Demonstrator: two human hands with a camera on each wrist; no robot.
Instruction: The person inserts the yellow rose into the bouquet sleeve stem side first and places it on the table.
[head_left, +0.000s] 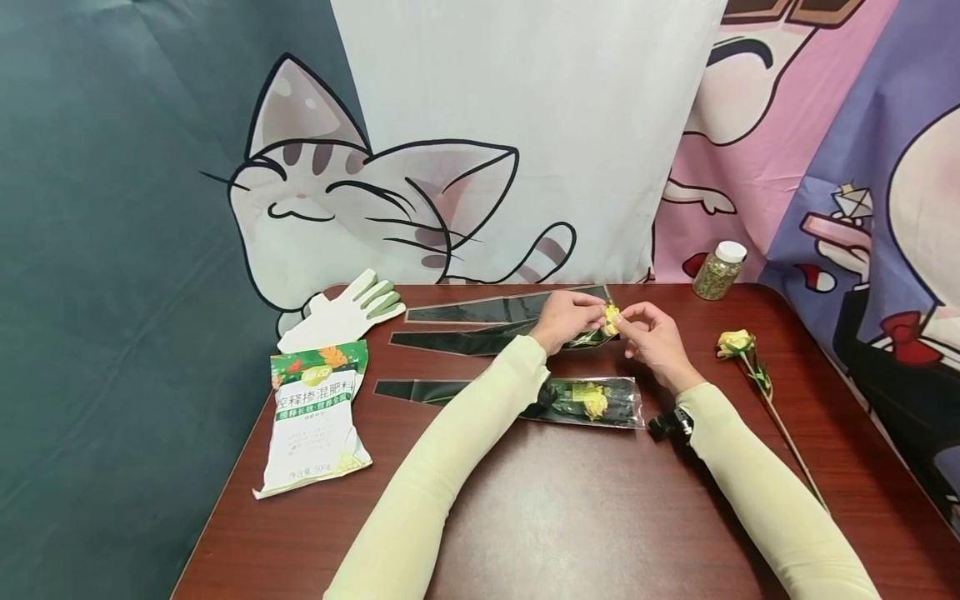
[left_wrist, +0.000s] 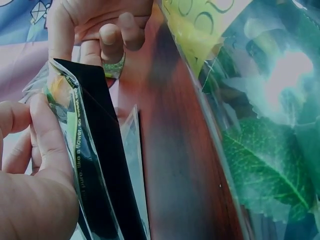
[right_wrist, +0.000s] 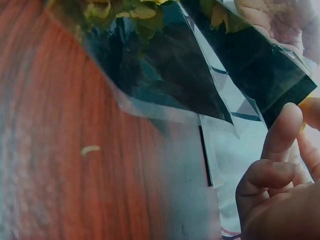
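Both hands meet at the mouth of a flower sleeve (head_left: 457, 342), black at the back and clear in front, with a yellow rose (head_left: 612, 320) inside. My left hand (head_left: 566, 321) pinches the clear film beside the bloom; in the left wrist view its fingertips (left_wrist: 40, 107) lie on the film. At the opposite corner, my right hand (head_left: 662, 347) grips the sleeve's edge, its thumb (right_wrist: 287, 125) against the black panel in the right wrist view. Nearer me lies another sleeve (head_left: 431, 391) holding a yellow rose (head_left: 595, 402), partly covered by the left forearm.
Another dark sleeve (head_left: 465, 312) lies farther back. A loose yellow rose (head_left: 737, 342) with a long stem is at right, below a white-capped jar (head_left: 718, 271). A fertilizer bag (head_left: 315, 429) and a white-and-green glove (head_left: 345, 312) lie at left on the table (head_left: 570, 517).
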